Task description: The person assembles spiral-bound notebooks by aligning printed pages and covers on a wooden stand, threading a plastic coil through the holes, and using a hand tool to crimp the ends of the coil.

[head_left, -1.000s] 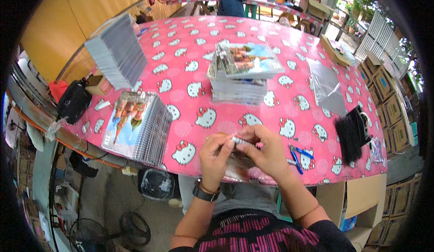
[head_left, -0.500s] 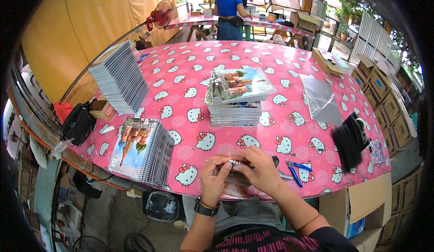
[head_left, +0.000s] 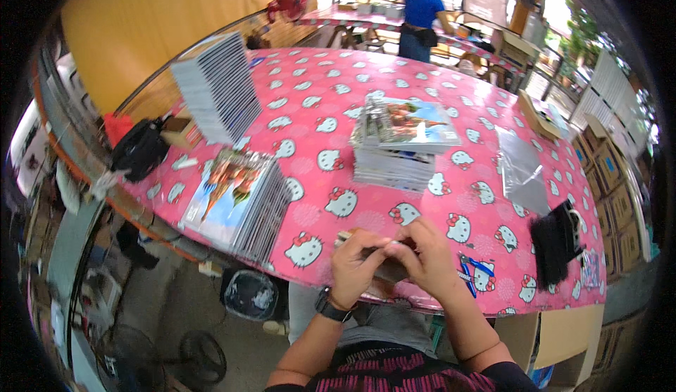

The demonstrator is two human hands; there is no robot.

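Observation:
My left hand (head_left: 354,264) and my right hand (head_left: 427,260) meet at the table's near edge, thumbs and fingertips pressed together. What they pinch is small and hidden behind the fingers. Below them, a brownish flat piece (head_left: 384,286) shows in part. Blue-handled pliers (head_left: 467,279) lie right of my right hand. Left of my hands stands a stack of spiral-bound books (head_left: 236,198) with a domed-building cover. Farther off, a second stack of such books (head_left: 394,170) has its top ones turned askew. A dark watch (head_left: 331,306) is on my left wrist.
A tall book stack (head_left: 218,89) stands at the far left, near a black bag (head_left: 141,149). To the right lie clear plastic sheets (head_left: 521,174) and a bundle of black wire-like strands (head_left: 551,244). An open carton (head_left: 567,336) sits below the right edge. One person (head_left: 421,19) stands at a far table.
My view has turned, so the table's things sit farther right. My hands have drawn closer together, and the whitish strip seen between the fingers is now covered. A second far person no longer shows.

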